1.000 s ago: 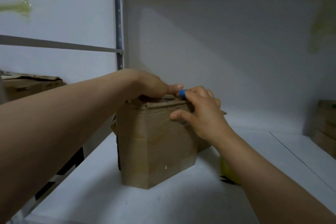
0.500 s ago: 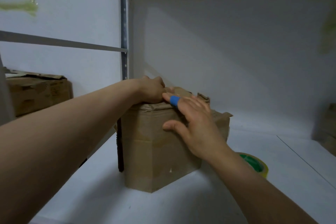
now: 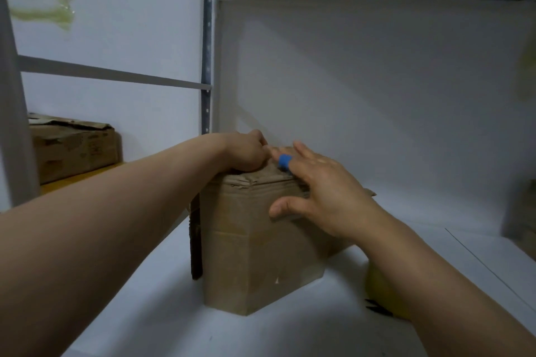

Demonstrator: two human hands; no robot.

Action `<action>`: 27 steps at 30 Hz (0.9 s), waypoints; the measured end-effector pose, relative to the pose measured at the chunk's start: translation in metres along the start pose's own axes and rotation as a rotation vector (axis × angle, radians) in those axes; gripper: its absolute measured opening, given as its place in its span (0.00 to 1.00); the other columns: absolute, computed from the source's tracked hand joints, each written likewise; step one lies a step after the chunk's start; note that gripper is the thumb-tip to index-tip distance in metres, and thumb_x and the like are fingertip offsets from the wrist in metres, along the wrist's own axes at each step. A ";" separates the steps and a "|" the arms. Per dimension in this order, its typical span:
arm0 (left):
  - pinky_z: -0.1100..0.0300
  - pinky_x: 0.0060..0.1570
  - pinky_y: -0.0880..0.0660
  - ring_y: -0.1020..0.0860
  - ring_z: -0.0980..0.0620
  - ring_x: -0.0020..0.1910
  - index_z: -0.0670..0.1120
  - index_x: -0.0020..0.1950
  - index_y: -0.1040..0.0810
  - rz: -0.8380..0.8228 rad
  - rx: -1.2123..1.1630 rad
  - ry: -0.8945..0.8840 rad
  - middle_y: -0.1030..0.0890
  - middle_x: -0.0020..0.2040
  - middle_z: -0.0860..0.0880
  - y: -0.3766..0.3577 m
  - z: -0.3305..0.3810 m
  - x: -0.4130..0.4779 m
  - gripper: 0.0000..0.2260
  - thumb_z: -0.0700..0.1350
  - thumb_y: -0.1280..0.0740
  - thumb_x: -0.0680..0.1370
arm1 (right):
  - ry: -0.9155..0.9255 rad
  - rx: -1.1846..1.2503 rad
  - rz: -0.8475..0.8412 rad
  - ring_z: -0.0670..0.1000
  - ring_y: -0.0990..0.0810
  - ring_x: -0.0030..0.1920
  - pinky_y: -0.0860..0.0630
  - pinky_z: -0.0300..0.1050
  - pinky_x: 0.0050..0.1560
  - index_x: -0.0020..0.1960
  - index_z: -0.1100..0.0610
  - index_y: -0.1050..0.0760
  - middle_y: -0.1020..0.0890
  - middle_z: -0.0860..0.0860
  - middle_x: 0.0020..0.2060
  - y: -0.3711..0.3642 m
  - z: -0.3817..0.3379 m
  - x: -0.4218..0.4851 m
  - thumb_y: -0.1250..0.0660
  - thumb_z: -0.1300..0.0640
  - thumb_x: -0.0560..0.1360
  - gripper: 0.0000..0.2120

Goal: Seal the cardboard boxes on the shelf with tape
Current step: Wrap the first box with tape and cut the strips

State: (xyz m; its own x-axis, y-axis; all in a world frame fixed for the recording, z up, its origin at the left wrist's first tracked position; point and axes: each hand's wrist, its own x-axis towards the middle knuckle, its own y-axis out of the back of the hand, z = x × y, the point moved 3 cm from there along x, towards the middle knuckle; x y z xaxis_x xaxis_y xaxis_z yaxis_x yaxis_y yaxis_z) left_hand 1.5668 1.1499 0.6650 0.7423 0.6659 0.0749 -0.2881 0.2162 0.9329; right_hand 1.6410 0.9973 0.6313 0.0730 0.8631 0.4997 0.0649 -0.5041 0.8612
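Cardboard box (image 3: 255, 240) stands on the white shelf (image 3: 162, 313), one corner toward the camera, its top flaps down. The right hand (image 3: 324, 191) lies flat on the top, fingers (image 3: 301, 151) straight and spread, thumb (image 3: 282, 207) pressed against the front face, a blue band (image 3: 284, 161) round one finger. The left hand (image 3: 246, 151) rests on the top's left edge with its fingers curled under; I cannot tell whether they hold anything. A yellowish tape roll (image 3: 377, 287) lies on the shelf, partly hidden behind the right forearm. A second box (image 3: 72, 151) sits in the bay to the left.
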 end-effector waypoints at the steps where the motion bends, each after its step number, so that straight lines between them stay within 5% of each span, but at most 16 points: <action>1: 0.49 0.67 0.34 0.29 0.43 0.67 0.50 0.75 0.35 0.001 -0.010 -0.002 0.29 0.71 0.41 -0.001 -0.001 0.001 0.20 0.56 0.46 0.85 | -0.009 -0.037 -0.040 0.43 0.44 0.77 0.43 0.47 0.75 0.76 0.42 0.36 0.36 0.42 0.77 0.001 -0.002 0.001 0.32 0.34 0.71 0.36; 4: 0.47 0.68 0.33 0.29 0.42 0.66 0.53 0.73 0.35 0.010 -0.020 0.003 0.30 0.71 0.42 -0.003 -0.003 0.003 0.19 0.58 0.46 0.84 | -0.057 -0.107 -0.134 0.50 0.31 0.71 0.33 0.48 0.68 0.73 0.43 0.31 0.30 0.47 0.73 0.010 -0.003 0.007 0.32 0.36 0.73 0.31; 8: 0.50 0.64 0.34 0.28 0.44 0.65 0.50 0.74 0.35 -0.006 -0.044 -0.003 0.28 0.70 0.42 -0.001 0.002 0.001 0.18 0.52 0.44 0.85 | -0.063 -0.067 -0.220 0.49 0.40 0.77 0.38 0.44 0.71 0.77 0.47 0.38 0.39 0.46 0.78 0.012 -0.005 0.014 0.40 0.35 0.78 0.32; 11: 0.52 0.62 0.32 0.28 0.45 0.62 0.50 0.73 0.34 -0.009 -0.066 -0.003 0.27 0.68 0.43 -0.001 0.002 -0.001 0.17 0.52 0.43 0.85 | -0.079 -0.137 -0.262 0.51 0.30 0.69 0.35 0.42 0.58 0.75 0.49 0.35 0.31 0.48 0.74 0.005 -0.004 0.019 0.44 0.35 0.79 0.30; 13: 0.51 0.64 0.32 0.27 0.45 0.64 0.49 0.74 0.34 -0.002 -0.073 0.004 0.27 0.68 0.43 -0.001 0.003 -0.003 0.18 0.52 0.43 0.85 | -0.070 -0.111 -0.263 0.53 0.30 0.69 0.32 0.46 0.63 0.74 0.51 0.33 0.30 0.50 0.73 0.008 -0.002 0.020 0.43 0.34 0.79 0.30; 16: 0.49 0.69 0.33 0.28 0.44 0.66 0.48 0.74 0.35 0.004 -0.057 0.008 0.27 0.69 0.43 0.001 0.004 -0.003 0.18 0.52 0.45 0.85 | -0.029 -0.145 -0.243 0.52 0.42 0.77 0.45 0.49 0.76 0.78 0.51 0.40 0.39 0.49 0.78 0.007 0.002 0.011 0.39 0.35 0.77 0.35; 19: 0.47 0.70 0.33 0.28 0.44 0.65 0.49 0.74 0.34 -0.007 -0.083 0.015 0.27 0.69 0.43 0.000 0.005 -0.004 0.18 0.52 0.45 0.85 | -0.011 -0.115 -0.171 0.50 0.45 0.78 0.51 0.47 0.77 0.78 0.49 0.40 0.41 0.48 0.79 0.003 0.004 0.004 0.35 0.37 0.76 0.35; 23: 0.57 0.54 0.22 0.24 0.46 0.60 0.51 0.77 0.35 -0.071 -0.156 0.014 0.30 0.72 0.45 0.014 0.008 -0.019 0.19 0.51 0.43 0.85 | -0.208 0.194 0.028 0.46 0.59 0.80 0.54 0.49 0.80 0.82 0.44 0.55 0.56 0.43 0.81 0.008 0.016 -0.012 0.25 0.40 0.69 0.53; 27: 0.42 0.76 0.44 0.44 0.41 0.79 0.61 0.81 0.52 -0.032 -0.299 -0.058 0.44 0.82 0.47 0.032 -0.012 -0.032 0.29 0.59 0.42 0.83 | -0.462 0.544 0.152 0.49 0.44 0.79 0.42 0.52 0.78 0.80 0.39 0.59 0.47 0.44 0.80 0.001 0.041 -0.038 0.19 0.44 0.64 0.60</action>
State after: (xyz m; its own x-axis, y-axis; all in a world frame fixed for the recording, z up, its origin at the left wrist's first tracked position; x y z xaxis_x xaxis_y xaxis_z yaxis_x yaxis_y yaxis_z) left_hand 1.5263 1.1443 0.6885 0.7846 0.6155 0.0754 -0.4233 0.4427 0.7904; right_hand 1.6790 0.9626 0.6088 0.5257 0.7418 0.4163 0.4970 -0.6650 0.5574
